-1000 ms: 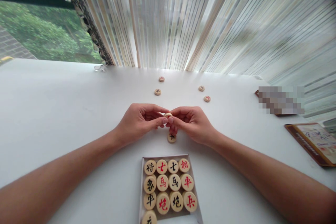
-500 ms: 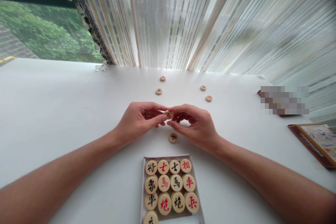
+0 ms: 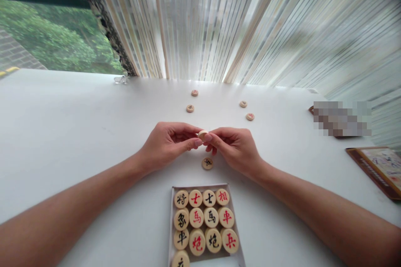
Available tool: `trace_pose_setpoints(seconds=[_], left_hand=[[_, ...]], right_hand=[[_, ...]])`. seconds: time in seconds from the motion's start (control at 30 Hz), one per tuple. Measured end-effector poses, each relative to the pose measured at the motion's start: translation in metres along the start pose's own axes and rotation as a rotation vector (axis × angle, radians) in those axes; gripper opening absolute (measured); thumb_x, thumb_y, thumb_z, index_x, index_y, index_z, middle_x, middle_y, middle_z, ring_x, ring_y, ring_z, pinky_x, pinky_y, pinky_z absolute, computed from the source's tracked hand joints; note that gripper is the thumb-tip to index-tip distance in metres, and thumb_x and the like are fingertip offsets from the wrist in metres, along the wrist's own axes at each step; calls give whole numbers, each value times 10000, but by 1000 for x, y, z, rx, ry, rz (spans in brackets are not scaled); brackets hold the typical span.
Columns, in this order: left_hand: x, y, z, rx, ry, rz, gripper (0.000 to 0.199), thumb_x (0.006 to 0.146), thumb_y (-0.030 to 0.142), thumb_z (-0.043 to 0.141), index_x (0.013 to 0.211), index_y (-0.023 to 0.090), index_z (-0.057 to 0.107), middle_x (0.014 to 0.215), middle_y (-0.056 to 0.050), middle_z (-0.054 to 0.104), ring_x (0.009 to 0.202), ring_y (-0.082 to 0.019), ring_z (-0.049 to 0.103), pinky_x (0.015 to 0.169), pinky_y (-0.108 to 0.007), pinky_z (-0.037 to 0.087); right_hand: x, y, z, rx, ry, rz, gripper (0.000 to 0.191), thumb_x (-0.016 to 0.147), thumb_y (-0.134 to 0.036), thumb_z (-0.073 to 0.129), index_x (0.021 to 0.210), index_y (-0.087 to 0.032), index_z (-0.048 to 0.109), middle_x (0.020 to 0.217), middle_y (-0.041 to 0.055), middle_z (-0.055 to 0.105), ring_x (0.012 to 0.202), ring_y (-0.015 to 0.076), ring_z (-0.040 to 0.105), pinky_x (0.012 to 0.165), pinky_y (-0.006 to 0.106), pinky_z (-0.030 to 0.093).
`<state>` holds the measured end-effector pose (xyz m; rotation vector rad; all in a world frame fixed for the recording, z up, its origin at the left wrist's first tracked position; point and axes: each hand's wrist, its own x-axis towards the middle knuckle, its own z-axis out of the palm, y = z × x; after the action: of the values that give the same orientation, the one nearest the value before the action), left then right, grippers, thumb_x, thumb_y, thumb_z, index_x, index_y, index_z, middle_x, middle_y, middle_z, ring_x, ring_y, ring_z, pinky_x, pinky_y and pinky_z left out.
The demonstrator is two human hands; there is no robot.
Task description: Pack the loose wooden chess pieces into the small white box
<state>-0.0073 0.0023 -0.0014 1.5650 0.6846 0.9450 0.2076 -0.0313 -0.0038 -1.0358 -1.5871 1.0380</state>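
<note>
A round wooden xiangqi piece (image 3: pixel 202 134) is tilted between my hands above the table, with its pale side showing. My left hand (image 3: pixel 171 139) pinches it from the left with thumb and forefinger. From the right, my right hand (image 3: pixel 236 146) has its thumb against the piece, its other fingers partly hidden behind. Just below the hands, a piece with a black character (image 3: pixel 207 163) lies flat on the table. Nearer me sits an open box (image 3: pixel 172 212) with rows of pieces bearing red and black characters, such as a red horse piece (image 3: pixel 196 217).
Farther back on the white table (image 3: pixel 94 133) lie several loose pieces, among them a black-marked piece (image 3: pixel 190 108) and a red-marked piece (image 3: pixel 249 117). At the right is a brown-edged card or booklet (image 3: pixel 376 171), near a blurred-out item (image 3: pixel 341 121). A string curtain (image 3: pixel 194 29) hangs behind.
My right thumb has come onto the held piece. The piece has turned, so its red character no longer faces me. My left hand has barely moved.
</note>
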Motion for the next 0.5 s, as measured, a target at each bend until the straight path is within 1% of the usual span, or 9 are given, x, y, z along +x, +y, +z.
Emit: trace_pose_setpoints(seconds=[0.1,0.17,0.23,0.33,0.43,0.5], left_hand=[[-2,-1,2,31,-14,-3,398,856,252,873,1226,136,784,993,-83,825,887,-157,791,833,-217,636],[-3,-2,2,55,-28,5,421,873,256,857,1264,129,766,992,-90,823,891,-164,789,850,-235,636],[-3,-2,2,73,-30,22,398,883,256,848,1251,127,770,982,-88,821,877,-160,785,839,-233,631],[-4,0,2,104,-40,56,341,890,256,839,1202,130,786,940,-69,816,839,-144,776,792,-203,618],[-4,3,3,159,-69,82,287,903,255,822,1159,127,799,912,-58,813,811,-134,770,753,-182,608],[-5,5,3,180,-80,84,268,908,254,815,1142,124,803,912,-60,815,810,-139,774,745,-184,609]], right_hand=[[0,-3,0,20,-25,51,317,927,-453,773,919,-143,842,697,51,749,584,95,674,549,164,538],[0,-4,-1,31,-54,77,353,927,-478,765,941,-132,835,718,61,748,605,102,670,562,176,533],[-1,-2,-1,41,-85,95,365,914,-485,776,960,-126,825,758,70,750,636,108,658,573,189,518],[-1,2,-1,60,-115,116,346,846,-453,847,951,-126,802,793,62,736,653,103,606,576,199,476],[-1,4,-1,63,-121,134,353,785,-430,900,873,-117,764,736,32,677,625,85,516,546,195,405],[0,3,-1,37,-121,140,368,781,-439,901,814,-112,736,679,10,620,600,74,457,520,193,351]])
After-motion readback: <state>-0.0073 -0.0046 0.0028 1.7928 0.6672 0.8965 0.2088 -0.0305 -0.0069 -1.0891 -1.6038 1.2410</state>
